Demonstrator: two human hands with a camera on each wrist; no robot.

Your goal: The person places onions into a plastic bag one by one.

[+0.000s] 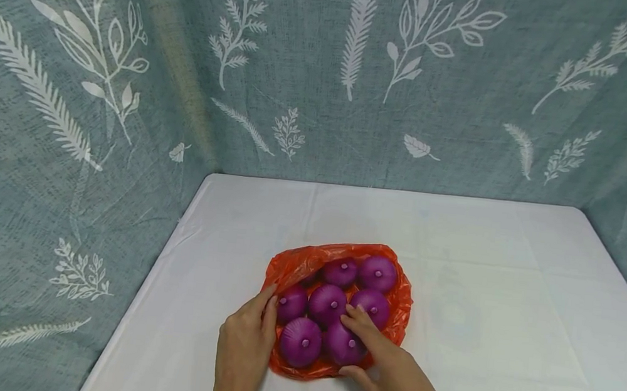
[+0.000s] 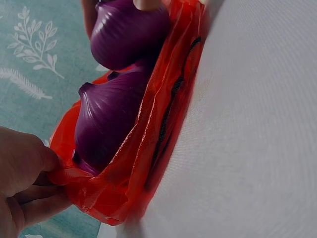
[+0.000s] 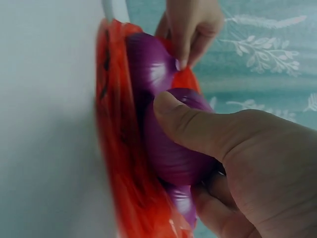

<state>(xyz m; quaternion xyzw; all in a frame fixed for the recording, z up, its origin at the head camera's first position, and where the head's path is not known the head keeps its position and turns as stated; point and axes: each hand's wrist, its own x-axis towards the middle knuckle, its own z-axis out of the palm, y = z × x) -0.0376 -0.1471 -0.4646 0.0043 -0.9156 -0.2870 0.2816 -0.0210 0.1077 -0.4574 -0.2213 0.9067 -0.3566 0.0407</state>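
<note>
Several purple onions (image 1: 327, 305) lie inside a red plastic bag (image 1: 297, 264) whose mouth is spread wide. My left hand (image 1: 247, 340) pinches the bag's rim on its left side; the left wrist view shows the thumb and fingers closed on the thin plastic (image 2: 74, 181). With my right hand (image 1: 388, 360) I grip the front right onion (image 1: 343, 345), thumb on the near side and fingers over the far side. In the right wrist view this onion (image 3: 173, 148) sits between thumb and fingers, beside its neighbours in the bag.
The bag rests on a table with a white cloth (image 1: 482, 325). Behind the table and along its sides hangs a grey-green curtain (image 1: 315, 63) with white leaf prints. A dark, cord-like strip (image 2: 171, 101) runs along the bag's lower side.
</note>
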